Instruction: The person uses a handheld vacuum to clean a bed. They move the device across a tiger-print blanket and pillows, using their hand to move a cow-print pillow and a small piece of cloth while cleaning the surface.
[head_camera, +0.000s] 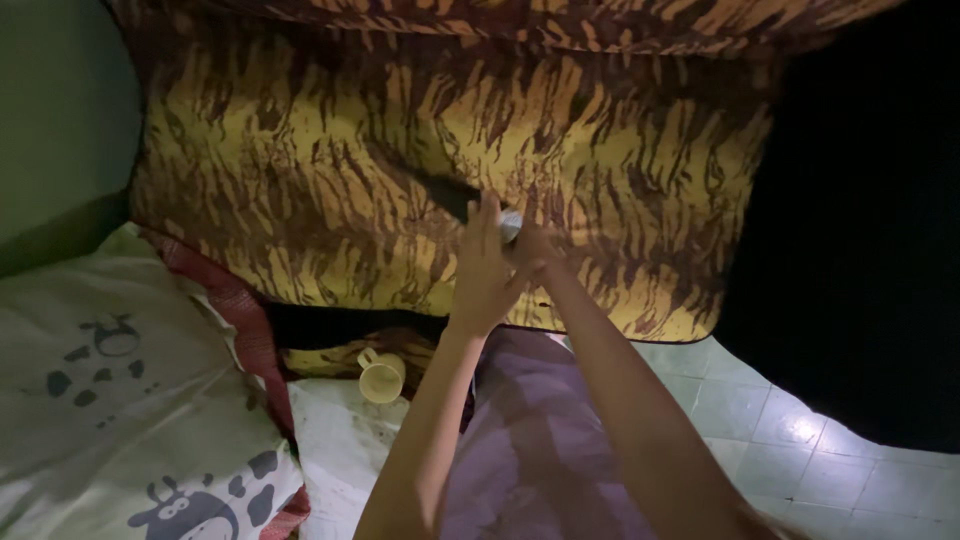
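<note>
A large yellow blanket with dark brown tiger stripes (330, 170) hangs like a wall across the view, filling the space directly behind both raised hands. Below it sit a pale yellow mug (380, 376) lying tipped, a white pillow printed with cartoon cows (110, 400), and pale floor tiles (800, 430) to the right. The left hand (482, 270) is raised, fingers straight and together. The right hand (532, 252) is curled around a small pale object (511, 226), which peeks out between the two hands near the left fingertips. Its shape and long axis cannot be made out.
</note>
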